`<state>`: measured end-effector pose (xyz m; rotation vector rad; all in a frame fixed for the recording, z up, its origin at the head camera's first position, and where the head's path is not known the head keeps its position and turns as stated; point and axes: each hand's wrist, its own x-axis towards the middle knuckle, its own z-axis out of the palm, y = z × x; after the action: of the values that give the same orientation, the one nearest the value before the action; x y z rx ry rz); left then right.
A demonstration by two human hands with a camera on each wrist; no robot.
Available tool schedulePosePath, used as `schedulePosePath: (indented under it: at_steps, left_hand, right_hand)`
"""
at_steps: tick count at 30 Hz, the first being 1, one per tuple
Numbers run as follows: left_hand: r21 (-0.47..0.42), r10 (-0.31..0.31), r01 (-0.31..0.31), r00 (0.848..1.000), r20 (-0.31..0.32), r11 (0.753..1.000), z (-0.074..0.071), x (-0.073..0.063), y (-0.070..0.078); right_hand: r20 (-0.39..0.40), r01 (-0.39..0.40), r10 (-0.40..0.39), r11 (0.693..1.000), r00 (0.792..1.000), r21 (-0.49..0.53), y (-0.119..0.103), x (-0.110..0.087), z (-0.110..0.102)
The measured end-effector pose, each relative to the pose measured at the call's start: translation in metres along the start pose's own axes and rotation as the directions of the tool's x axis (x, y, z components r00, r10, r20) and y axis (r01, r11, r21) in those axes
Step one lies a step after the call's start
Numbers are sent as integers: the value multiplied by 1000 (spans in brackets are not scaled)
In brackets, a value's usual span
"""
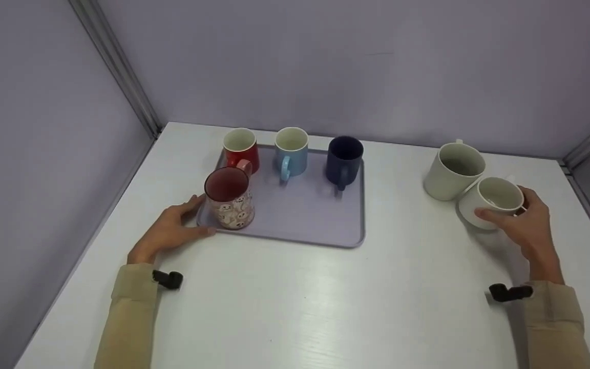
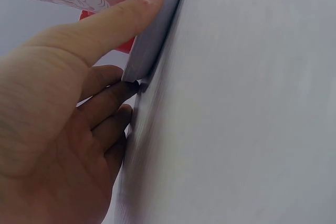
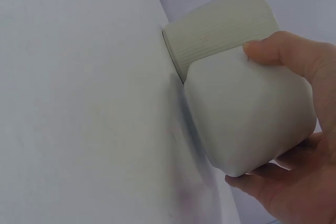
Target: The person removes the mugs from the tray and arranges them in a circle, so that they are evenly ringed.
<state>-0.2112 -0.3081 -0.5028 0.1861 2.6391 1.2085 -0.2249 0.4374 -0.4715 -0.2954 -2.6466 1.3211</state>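
Observation:
My left hand [image 1: 167, 230] grips the near left corner of a grey-lilac tray [image 1: 305, 215], thumb at the front edge and fingers at the left edge. Beside it on the tray stands a pink mug with a ghost print [image 1: 233, 207]. Behind are a red mug [image 1: 248, 156], a light blue mug [image 1: 295, 156] and a dark navy mug [image 1: 340, 166]. Far to the right, my right hand [image 1: 528, 223] holds a rounded white mug [image 3: 247, 114] with thumb and fingers around its body. The mug tilts, close against a ribbed off-white mug [image 3: 220, 27].
The white table [image 1: 315, 297] reaches back to a pale wall [image 1: 300, 66]. Another wall [image 1: 34, 154] closes the left side, with a metal post [image 1: 121, 66] in the corner. Small black devices sit on both sleeves.

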Motion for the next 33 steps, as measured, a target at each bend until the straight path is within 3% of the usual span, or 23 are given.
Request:
schedulePosePath:
  at_steps: [12, 33]
  left_hand:
    - [16, -3, 3, 1000, 0, 1000, -1, -1, 2]
    - [14, 17, -17, 1000, -10, 1000, 0, -1, 1]
  right_hand:
    - [39, -37, 36, 999, 999, 17, 1, 0, 5]
    - [53, 9, -11, 1000, 999, 30, 6, 4, 6]
